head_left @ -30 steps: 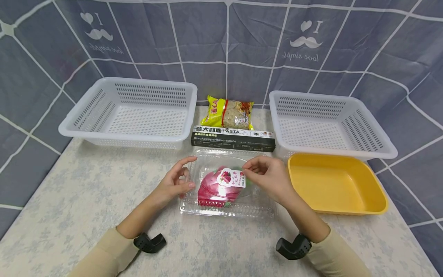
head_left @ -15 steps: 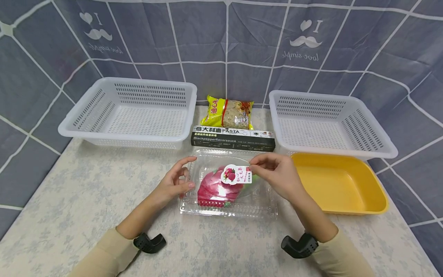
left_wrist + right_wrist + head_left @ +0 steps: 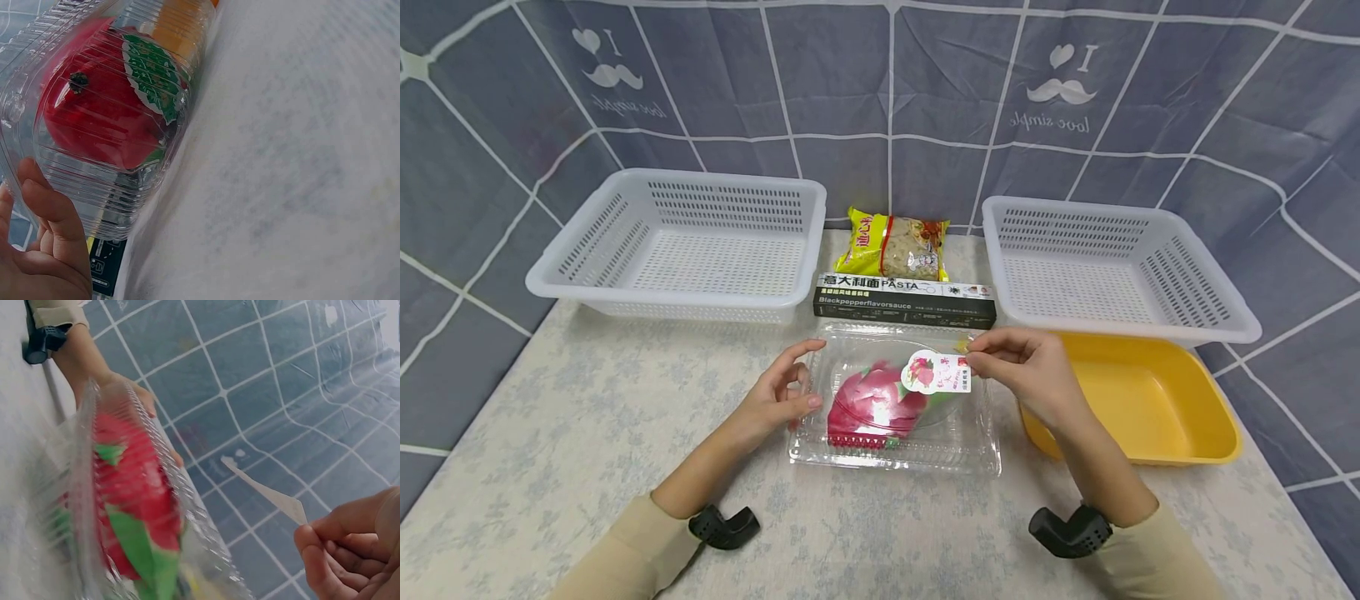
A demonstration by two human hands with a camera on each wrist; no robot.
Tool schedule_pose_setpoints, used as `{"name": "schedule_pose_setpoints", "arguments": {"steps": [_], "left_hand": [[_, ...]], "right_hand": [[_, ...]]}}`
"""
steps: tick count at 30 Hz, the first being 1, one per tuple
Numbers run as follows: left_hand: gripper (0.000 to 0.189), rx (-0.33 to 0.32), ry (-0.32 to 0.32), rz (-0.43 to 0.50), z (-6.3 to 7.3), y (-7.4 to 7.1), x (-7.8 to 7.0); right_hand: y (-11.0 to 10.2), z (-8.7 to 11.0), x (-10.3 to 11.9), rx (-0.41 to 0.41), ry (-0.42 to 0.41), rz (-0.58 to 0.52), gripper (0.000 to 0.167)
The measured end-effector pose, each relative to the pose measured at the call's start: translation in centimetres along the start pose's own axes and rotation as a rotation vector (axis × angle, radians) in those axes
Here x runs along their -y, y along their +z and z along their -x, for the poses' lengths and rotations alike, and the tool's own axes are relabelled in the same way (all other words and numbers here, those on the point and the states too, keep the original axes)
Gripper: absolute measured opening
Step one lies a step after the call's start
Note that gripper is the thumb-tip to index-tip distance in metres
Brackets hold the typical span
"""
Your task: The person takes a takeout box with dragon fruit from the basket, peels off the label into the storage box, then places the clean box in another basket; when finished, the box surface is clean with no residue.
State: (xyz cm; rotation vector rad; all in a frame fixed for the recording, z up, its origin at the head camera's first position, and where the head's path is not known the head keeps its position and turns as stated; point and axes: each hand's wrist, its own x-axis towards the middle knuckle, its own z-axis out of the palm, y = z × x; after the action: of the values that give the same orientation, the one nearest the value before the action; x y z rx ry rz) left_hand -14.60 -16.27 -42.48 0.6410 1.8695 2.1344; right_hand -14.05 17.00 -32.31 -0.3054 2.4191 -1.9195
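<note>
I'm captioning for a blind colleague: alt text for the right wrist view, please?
The right hand pinches a white label, apart from a clear plastic box holding a red and green dragon fruit. The left hand is at the box's far end, before a gridded backdrop.

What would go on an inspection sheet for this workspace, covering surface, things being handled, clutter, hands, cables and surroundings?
Surface: pale floral cloth.
Things handled: clear container with a red-and-green fruit-like item inside; printed label held apart from it.
Clutter: left white basket, right white basket, yellow tub, black pasta box, yellow food bag.
Left hand: touches the container's left side.
Right hand: pinches the label.
Cables: nothing seen.
Surroundings: grey-blue backdrop with white grid lines; black device on left wrist and another black device on right wrist.
</note>
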Motion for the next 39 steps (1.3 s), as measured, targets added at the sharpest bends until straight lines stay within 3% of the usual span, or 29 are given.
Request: {"name": "schedule_pose_setpoints", "arguments": {"steps": [6, 16, 33, 39], "left_hand": [[0.064, 0.004, 0.003, -0.011, 0.0, 0.0, 0.1], [0.064, 0.006, 0.007, -0.022, 0.0, 0.0, 0.0], [0.064, 0.011, 0.005, -0.029, 0.1, 0.0, -0.1], [0.064, 0.006, 0.000, -0.034, 0.1, 0.0, -0.1]], "right_hand": [[-1.5, 0.2, -0.4, -0.015, -0.038, -0.047, 0.016], [-3.6, 0.7, -1.2, -0.026, -0.030, -0.163, 0.007], [-7.0, 1.7, -2.4, -0.070, -0.026, -0.124, 0.005], [-8.2, 1.9, -3.0, -0.087, -0.025, -0.154, 0.013]]}}
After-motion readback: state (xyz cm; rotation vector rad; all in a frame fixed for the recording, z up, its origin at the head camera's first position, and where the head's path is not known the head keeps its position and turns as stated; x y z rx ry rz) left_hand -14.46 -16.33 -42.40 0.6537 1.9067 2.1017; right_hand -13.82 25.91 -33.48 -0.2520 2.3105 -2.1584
